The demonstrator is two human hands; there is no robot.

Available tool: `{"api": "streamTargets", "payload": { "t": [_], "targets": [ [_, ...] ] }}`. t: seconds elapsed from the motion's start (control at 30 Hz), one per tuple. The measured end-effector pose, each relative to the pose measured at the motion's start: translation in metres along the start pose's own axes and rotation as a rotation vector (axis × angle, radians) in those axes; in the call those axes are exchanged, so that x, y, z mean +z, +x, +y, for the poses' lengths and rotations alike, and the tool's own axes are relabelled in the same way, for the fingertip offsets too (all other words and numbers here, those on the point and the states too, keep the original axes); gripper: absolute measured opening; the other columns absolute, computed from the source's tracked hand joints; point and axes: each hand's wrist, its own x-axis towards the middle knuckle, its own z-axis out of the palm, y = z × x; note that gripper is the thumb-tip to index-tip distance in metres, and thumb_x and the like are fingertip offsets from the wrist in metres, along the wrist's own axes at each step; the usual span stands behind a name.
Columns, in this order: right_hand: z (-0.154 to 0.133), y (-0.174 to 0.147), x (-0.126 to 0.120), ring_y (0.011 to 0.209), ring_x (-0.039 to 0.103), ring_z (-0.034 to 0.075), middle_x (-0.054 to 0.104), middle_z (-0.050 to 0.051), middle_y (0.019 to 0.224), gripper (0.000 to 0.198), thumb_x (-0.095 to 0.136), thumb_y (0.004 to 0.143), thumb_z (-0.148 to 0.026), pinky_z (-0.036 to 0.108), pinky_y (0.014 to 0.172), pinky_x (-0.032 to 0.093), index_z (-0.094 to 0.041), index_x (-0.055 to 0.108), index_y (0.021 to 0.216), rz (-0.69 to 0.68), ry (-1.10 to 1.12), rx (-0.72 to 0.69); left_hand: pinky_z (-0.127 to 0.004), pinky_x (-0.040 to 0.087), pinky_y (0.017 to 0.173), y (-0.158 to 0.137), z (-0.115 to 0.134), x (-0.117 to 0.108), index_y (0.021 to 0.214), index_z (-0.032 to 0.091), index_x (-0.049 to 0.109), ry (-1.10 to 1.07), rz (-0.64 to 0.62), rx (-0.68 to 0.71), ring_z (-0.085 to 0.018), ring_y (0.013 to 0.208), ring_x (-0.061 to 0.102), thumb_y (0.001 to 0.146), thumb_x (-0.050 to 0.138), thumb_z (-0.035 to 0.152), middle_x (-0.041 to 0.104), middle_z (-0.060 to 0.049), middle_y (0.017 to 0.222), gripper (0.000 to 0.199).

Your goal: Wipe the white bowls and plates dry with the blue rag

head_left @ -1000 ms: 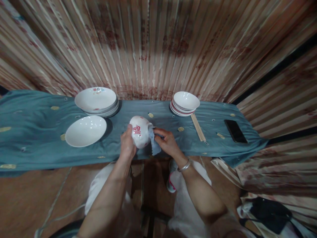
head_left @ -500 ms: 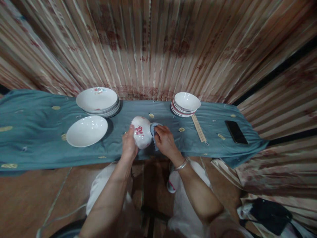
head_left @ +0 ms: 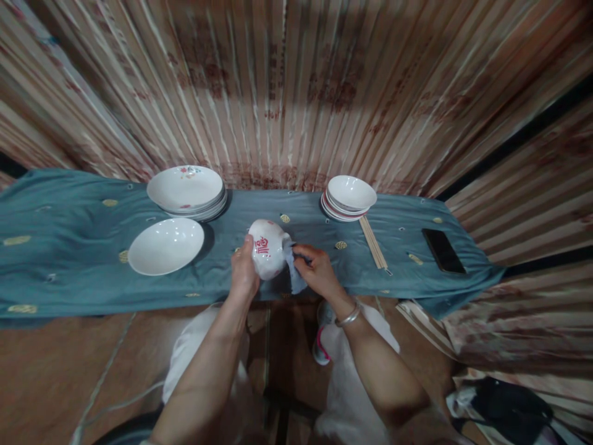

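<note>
My left hand [head_left: 244, 269] grips a white bowl [head_left: 267, 262] with a red character on its side, held tilted over the near part of the table. The bowl's base faces right. My right hand [head_left: 316, 267] pinches a light blue cloth [head_left: 295, 275], which touches the bowl's base and hangs down beside it. To the left, a white oval-looking bowl [head_left: 165, 246] stands on the cloth-covered table. Behind it rises a stack of white plates [head_left: 185, 188], the top one with a floral print.
A stack of small white bowls [head_left: 351, 193] stands at the back right, with several chopsticks [head_left: 373, 242] in front. A black phone [head_left: 443, 250] lies farther right. The teal tablecloth [head_left: 83, 247] covers a narrow table; a pleated curtain [head_left: 296, 93] hangs behind.
My right hand has shifted slightly right and away from the bowl's base, and more of the cloth now hangs down. My left hand still holds the bowl. The view has moved slightly.
</note>
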Motion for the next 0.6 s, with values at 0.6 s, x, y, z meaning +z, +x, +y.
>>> {"api": "streamTargets", "payload": {
  "t": [0.6],
  "targets": [
    [-0.032, 0.009, 0.025, 0.139, 0.037, 0.025, 0.048, 0.016, 0.145, 0.044, 0.036, 0.098, -0.025, 0.046, 0.115, 0.033, -0.010, 0.050, 0.136, 0.035, -0.407, -0.352, -0.024, 0.034, 0.041, -0.010, -0.004, -0.001, 0.055, 0.018, 0.061, 0.081, -0.226, 0.014, -0.010, 0.042, 0.043, 0.069, 0.074, 0.041, 0.054, 0.001, 0.049, 0.030]
  ]
}}
